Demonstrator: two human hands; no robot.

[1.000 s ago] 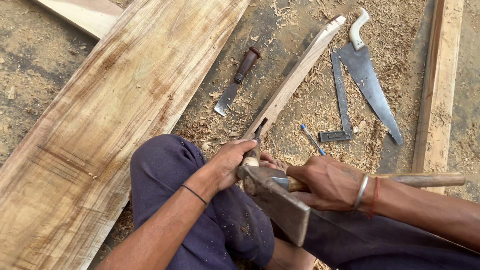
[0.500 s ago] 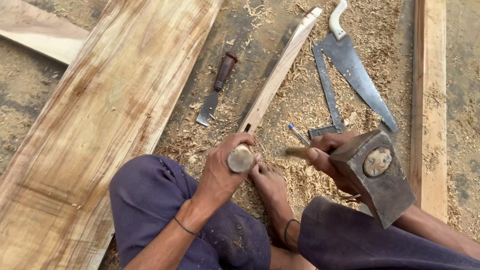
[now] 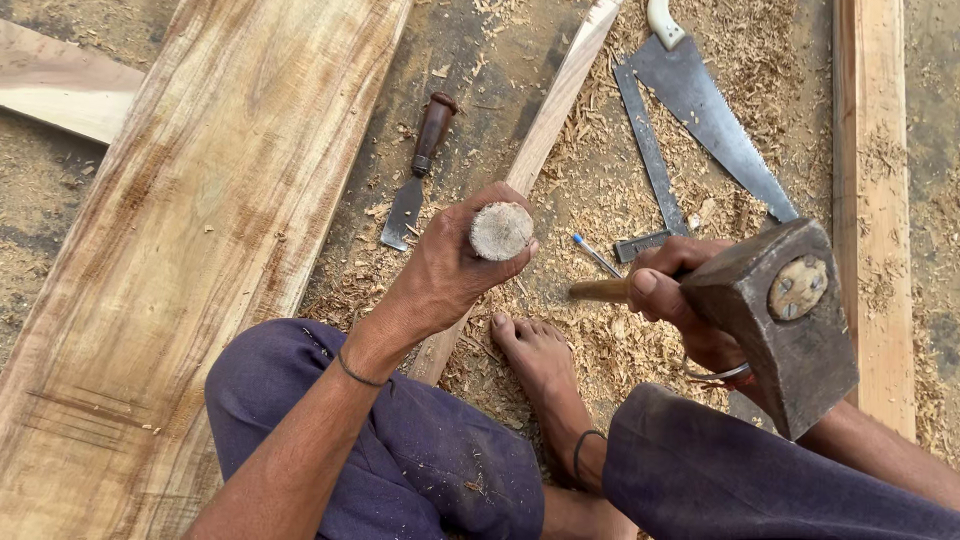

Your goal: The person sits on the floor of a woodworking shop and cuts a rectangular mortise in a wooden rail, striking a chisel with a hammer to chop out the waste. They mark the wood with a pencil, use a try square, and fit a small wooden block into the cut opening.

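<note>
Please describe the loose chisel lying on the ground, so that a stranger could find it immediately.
Start at the wide plank on the left. Just beyond its right edge, on the shavings, lies the chisel. Unlike the pale-handled saw, it is short, with a dark brown handle and a flat blade.

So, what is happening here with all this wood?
A person sits on the ground among wood shavings. The left hand grips a round wooden handle upright over a thin wooden strip. The right hand holds a heavy mallet raised beside it. A chisel and a saw lie nearby.
</note>
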